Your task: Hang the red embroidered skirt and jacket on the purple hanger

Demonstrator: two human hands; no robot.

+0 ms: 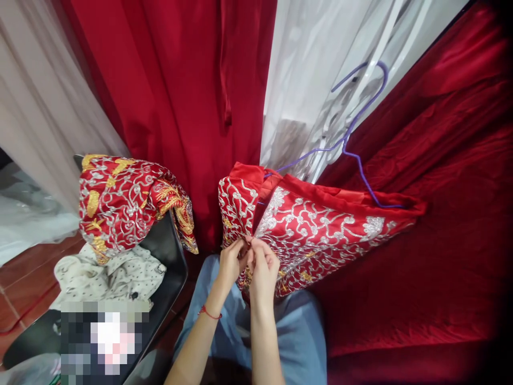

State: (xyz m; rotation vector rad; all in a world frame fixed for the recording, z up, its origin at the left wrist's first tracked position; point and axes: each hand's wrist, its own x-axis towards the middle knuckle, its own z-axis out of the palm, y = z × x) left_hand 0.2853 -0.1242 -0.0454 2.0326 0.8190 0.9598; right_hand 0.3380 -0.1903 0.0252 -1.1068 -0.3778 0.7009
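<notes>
Both hands pinch the front edge of the embroidered red jacket (316, 230), which hangs on a purple hanger (352, 133) over the person's lap. Left hand (231, 263) & right hand (262, 270) are closed on the fabric at the fastening; step looks like closing it. Next needs fine finger alignment. Second jacket (124, 203) lies on a chair (168, 256) to the left.

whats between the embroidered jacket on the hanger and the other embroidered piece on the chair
In the head view, a red curtain hangs between the hung embroidered jacket and the embroidered garment on the black chair.

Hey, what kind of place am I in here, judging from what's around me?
Probably a bridal or costume dress shop or fitting room: red drapes and sheer white curtains hang behind, and an embroidered red garment sits on a purple hanger, with another over a chair.
</notes>
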